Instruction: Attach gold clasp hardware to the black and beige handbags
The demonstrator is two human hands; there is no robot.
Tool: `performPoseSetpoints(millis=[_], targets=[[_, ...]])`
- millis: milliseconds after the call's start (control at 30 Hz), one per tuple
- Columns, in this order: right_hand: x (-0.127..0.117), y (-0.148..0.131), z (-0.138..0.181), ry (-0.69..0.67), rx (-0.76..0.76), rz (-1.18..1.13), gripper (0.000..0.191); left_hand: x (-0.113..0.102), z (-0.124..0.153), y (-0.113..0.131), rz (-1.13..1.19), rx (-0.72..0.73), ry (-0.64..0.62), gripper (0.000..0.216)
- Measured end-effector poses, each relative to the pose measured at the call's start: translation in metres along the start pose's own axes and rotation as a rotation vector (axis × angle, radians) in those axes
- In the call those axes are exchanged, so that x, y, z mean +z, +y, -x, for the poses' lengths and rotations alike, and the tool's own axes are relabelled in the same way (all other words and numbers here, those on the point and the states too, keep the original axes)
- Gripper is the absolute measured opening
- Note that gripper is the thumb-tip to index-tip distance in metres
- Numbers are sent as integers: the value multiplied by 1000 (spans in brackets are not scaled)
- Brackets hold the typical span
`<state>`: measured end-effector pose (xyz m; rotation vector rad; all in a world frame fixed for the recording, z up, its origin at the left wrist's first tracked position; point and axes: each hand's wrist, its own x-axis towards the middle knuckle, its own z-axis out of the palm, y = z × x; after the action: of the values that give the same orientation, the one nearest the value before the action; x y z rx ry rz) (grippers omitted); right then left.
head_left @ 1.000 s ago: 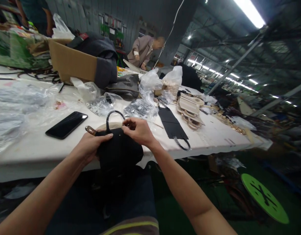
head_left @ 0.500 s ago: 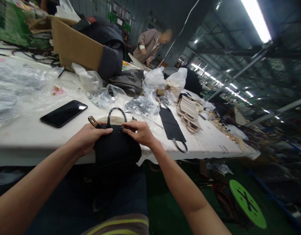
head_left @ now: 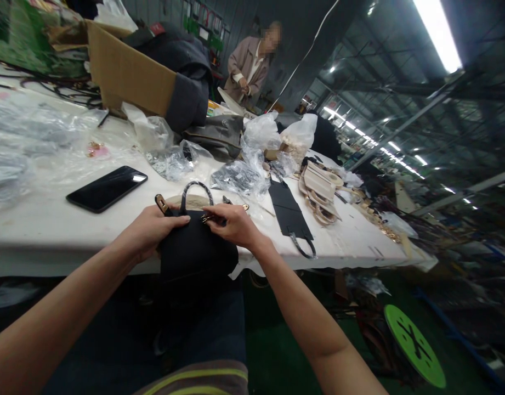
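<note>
Both hands are on the small black handbag (head_left: 194, 249) at the near edge of the white table (head_left: 42, 230). Left hand (head_left: 153, 230) wraps the bag's upper left corner, thumb laid flat across the top, so it is grasping the bag. Right hand (head_left: 231, 222) is curled at the top right, fingertips pinching a small gold metal fitting (head_left: 206, 218) against the bag's upper edge. The bag hangs half off the table toward my lap, its round handle (head_left: 196, 193) standing up behind my fingers, with a brown strap end (head_left: 162, 204) poking out just left of it.

Behind, a cardboard box (head_left: 129, 77) sits at the far left. A co-worker in a beige coat (head_left: 248, 63) stands beyond the table. Clear plastic bags (head_left: 170, 159) lie strewn across the middle. A flat black bag panel (head_left: 288, 211) lies to my right, beside a stack of cream cut pieces (head_left: 318, 186). A black phone (head_left: 106, 188) rests face up, left of the bag.
</note>
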<state>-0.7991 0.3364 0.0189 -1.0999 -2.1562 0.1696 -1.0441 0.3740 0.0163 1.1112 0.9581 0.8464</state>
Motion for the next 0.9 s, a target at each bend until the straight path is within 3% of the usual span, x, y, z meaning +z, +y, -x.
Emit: performPoseSetpoints(millis=[167, 667, 900], targets=[[-1, -4, -4, -39, 47, -12, 22, -4, -4, -6, -7, 18, -35, 63], [14, -7, -4, -73, -62, 271, 13, -4, -4, -9, -80, 109, -16, 62], [0, -8, -8, -180, -111, 212, 12, -2, 1, -6, -66, 127, 3, 54]])
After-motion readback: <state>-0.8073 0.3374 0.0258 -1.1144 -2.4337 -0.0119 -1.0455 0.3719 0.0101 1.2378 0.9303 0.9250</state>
